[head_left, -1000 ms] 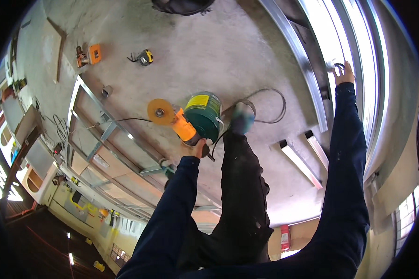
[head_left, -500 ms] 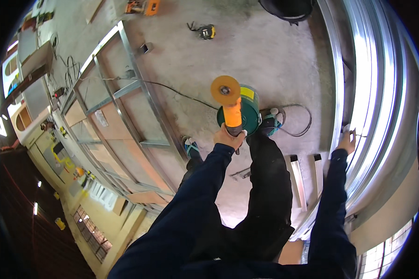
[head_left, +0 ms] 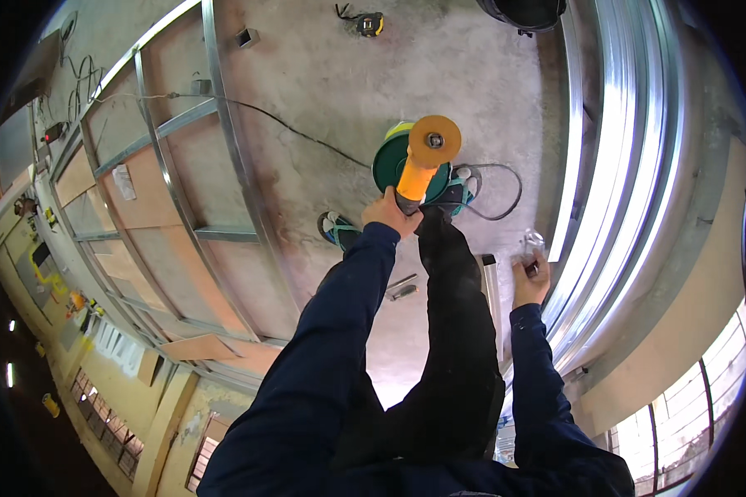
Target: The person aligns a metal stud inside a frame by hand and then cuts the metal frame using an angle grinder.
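Gripping the orange angle grinder (head_left: pixel 417 176) over the green bucket (head_left: pixel 388 161), the left hand (head_left: pixel 392 214) supports it, while the right hand (head_left: pixel 531 282), now drawn back from the shiny metal channels (head_left: pixel 615 166), closes around a clear item (head_left: pixel 534 240) too indistinct to identify, leaving both hands occupied.

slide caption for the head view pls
The left hand grips an orange angle grinder, seen over a green bucket; the right hand holds a small, indistinct piece near long metal profiles.
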A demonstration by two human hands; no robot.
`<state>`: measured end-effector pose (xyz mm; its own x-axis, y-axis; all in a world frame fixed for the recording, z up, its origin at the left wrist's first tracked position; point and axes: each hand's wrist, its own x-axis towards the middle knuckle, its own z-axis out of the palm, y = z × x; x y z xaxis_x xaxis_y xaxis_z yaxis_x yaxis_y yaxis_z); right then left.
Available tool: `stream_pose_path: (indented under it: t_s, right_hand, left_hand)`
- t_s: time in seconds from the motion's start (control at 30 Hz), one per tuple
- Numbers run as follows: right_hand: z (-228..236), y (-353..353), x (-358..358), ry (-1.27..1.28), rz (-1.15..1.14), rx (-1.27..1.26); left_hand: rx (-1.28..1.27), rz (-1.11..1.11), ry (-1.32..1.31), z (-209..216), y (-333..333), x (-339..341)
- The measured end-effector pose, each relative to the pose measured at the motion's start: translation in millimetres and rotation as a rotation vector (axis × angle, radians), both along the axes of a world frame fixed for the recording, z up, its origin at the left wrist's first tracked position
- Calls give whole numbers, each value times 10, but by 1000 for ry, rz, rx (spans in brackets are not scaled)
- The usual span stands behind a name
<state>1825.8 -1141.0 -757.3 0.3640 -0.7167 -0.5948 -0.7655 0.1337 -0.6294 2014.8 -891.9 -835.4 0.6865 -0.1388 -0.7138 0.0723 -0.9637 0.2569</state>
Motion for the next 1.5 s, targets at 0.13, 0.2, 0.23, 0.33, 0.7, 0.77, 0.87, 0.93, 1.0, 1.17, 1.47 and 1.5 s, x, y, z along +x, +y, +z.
stream_pose_path:
  t_s: [0.13,0.2,0.23,0.33,0.7,0.77,0.87,0.93,1.0,1.17,1.47,1.5]
  right_hand:
    - [476,377,114,75,256,-107]
    - [753,515,167,122,433,-69]
    - [853,608,135,115,436,-83]
    - [1182,954,145,-180,206,124]
    - [1760,1408,614,-397,-16,997]
    - [1781,1362,633,-348,14,1011]
    - [1780,1267,715,37,340,960]
    - [1742,1295,750,53,311,994]
    - [1669,1339,803,119,191,1029]
    - [1343,1408,822,358,85,1230]
    - [883,1996,909,745,221,1537]
    - [804,2027,915,774,264,1552]
  left_hand:
    - [44,4,71,92,57,56]
    - [42,44,119,236,52,58]
    - [29,48,109,310,85,32]
    - [-28,165,-17,550,306,-56]
    - [-1263,765,497,2080,894,-787]
    - [-1089,850,474,2186,949,-901]
    - [-980,1025,315,2213,1087,-1049]
    - [-1052,1054,200,2278,1073,-1194]
    - [-1152,1045,59,2389,1073,-1325]
    - [-744,379,-528,2719,1172,-1258]
    - [-419,403,-427,2414,1781,-1517]
    - [-438,456,-345,2418,1850,-1511]
